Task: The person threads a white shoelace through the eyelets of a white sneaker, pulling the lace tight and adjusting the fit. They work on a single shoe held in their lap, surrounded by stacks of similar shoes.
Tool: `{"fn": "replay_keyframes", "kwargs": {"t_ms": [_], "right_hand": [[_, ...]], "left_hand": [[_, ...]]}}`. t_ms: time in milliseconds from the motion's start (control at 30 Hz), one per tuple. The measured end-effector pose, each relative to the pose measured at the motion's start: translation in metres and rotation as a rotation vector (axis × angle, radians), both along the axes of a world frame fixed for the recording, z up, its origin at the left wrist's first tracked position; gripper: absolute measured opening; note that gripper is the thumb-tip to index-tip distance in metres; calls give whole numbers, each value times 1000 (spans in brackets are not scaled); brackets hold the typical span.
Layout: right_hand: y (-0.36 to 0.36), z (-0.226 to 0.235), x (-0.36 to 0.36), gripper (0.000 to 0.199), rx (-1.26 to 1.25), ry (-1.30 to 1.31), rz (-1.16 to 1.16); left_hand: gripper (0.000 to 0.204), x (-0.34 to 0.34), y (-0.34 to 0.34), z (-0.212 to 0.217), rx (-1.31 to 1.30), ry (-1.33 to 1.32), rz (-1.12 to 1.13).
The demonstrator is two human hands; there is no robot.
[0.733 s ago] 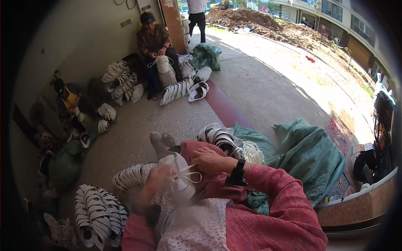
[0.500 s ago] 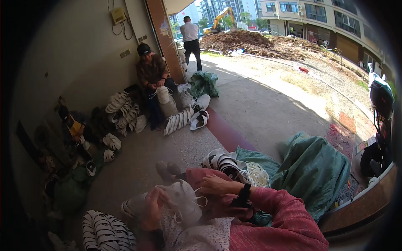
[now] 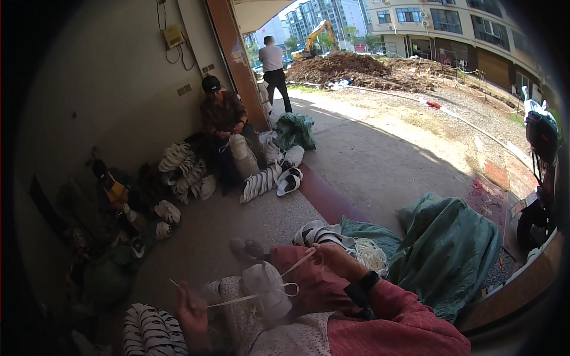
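A white shoe upper [image 3: 266,283] rests on my lap between my hands, its toe end toward me as far as I can tell. My left hand [image 3: 191,311] is closed on one end of a white shoelace [image 3: 237,299]; a short tip sticks out above the fingers, and the lace runs taut back to the upper. On the other side my right hand [image 3: 337,261], with a dark band at the wrist, pinches the other stretch of lace, drawn up and to the right. A loose loop of lace hangs at the upper's right side.
Stacked shoe uppers [image 3: 153,332] stand at lower left, more uppers [image 3: 320,233] and a pile of white laces [image 3: 369,254] at right beside a green sack [image 3: 451,255]. Two people sit along the wall among uppers. Outside stand another person, a dirt mound and an excavator.
My hands have moved apart: the left down and leftward from the upper, the right outward. Both now draw lace tight away from the upper. The whole view has shifted slightly.
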State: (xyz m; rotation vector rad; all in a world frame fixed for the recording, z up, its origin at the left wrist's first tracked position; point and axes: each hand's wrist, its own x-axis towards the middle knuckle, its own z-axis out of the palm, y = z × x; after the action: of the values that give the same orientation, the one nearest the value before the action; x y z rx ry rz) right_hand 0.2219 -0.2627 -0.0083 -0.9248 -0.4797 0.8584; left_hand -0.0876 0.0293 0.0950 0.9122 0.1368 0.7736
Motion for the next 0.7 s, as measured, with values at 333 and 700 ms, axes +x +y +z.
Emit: {"fn": "replay_keyframes", "kwargs": {"t_ms": [333, 700], "right_hand": [[-41, -29, 44, 27, 417, 802, -74], [-80, -38, 65, 9, 523, 767, -443]], "left_hand": [[22, 2, -3, 4, 70, -7, -6], [21, -1, -22, 26, 128, 41, -5]]}}
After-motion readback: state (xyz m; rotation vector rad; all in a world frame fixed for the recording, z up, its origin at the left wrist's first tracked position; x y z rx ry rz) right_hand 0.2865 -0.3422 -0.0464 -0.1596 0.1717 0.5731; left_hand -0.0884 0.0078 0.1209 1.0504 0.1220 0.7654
